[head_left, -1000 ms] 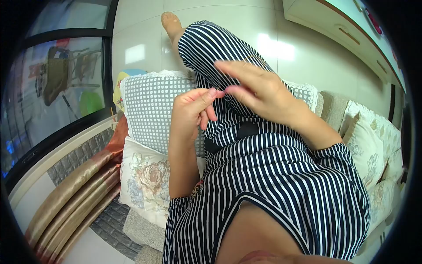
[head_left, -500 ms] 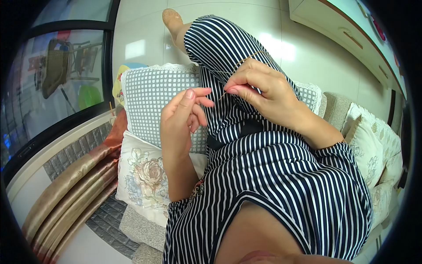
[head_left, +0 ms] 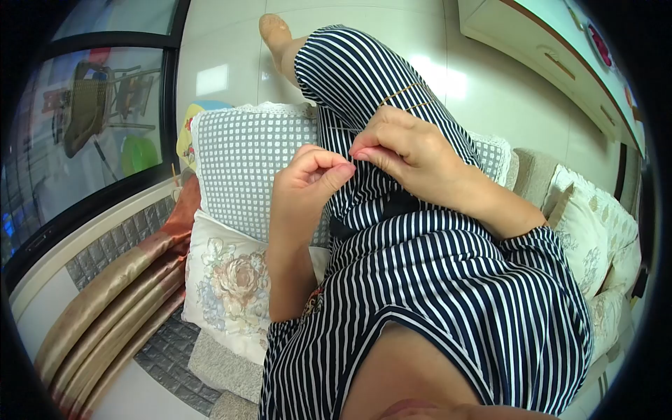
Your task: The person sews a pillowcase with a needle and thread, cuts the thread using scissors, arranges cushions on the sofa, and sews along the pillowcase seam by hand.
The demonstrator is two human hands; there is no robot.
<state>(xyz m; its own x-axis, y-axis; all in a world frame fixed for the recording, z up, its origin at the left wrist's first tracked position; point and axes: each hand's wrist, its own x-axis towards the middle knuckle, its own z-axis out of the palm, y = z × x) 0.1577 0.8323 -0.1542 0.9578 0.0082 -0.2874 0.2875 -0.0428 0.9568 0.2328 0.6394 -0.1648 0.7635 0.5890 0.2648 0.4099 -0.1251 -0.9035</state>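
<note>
A thin golden-brown cord (head_left: 402,92) lies in a loop over the striped trouser leg (head_left: 346,66). My right hand (head_left: 413,150) is pinched just below the cord, and part of the strand disappears behind it. Close beside it, my left hand (head_left: 304,185) has thumb and index finger pressed together. The two pinches almost meet above my lap. Whatever sits between the fingertips of my left hand is too small to make out.
A checked cushion (head_left: 234,150) and a floral cushion (head_left: 238,276) lie on the left. Floral pillows (head_left: 581,234) are on the right. A white cabinet (head_left: 546,52) stands at the upper right, a glass door (head_left: 98,126) at the left.
Half a second ago my left hand was open and apart; now its fingers are pinched and it has moved right, up to my right hand. The cord's short end is no longer visible.
</note>
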